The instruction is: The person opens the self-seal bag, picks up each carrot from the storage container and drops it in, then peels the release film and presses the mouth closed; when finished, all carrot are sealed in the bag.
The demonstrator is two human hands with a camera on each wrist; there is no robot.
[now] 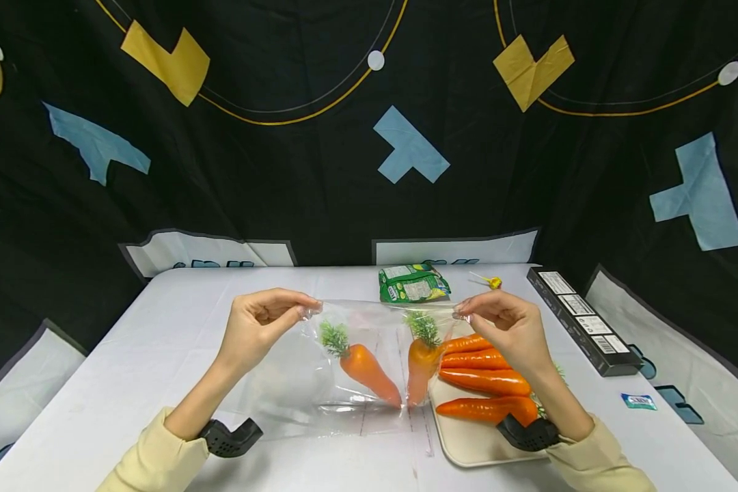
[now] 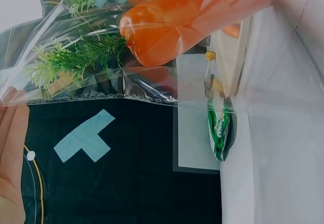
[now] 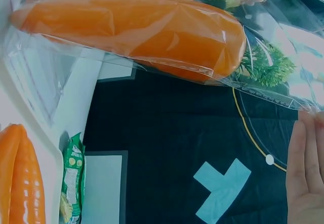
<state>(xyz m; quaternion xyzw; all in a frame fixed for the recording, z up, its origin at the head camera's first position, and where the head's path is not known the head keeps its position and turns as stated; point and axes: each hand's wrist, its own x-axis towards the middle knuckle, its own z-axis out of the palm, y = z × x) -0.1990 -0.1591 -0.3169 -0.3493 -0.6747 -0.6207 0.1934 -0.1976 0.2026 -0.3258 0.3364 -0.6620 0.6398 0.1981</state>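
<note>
A clear plastic bag (image 1: 363,324) hangs in front of me above the table, its top edge stretched between both hands. My left hand (image 1: 255,328) pinches the bag's upper left corner between thumb and fingers. At the upper right corner my right hand (image 1: 513,328) pinches it likewise. Inside the bag are two artificial carrots with green tops: one carrot (image 1: 369,372) slants at the middle, the other carrot (image 1: 421,362) stands nearly upright to its right. Both also show through the film in the wrist views, as with this carrot (image 3: 167,37).
A cream tray (image 1: 467,447) behind the bag's right side holds several orange carrots (image 1: 486,381). Farther back lie a green snack packet (image 1: 413,283) and a yellow lollipop (image 1: 495,282). A long black box (image 1: 584,321) lies at the right, near a small blue-green packet (image 1: 639,402).
</note>
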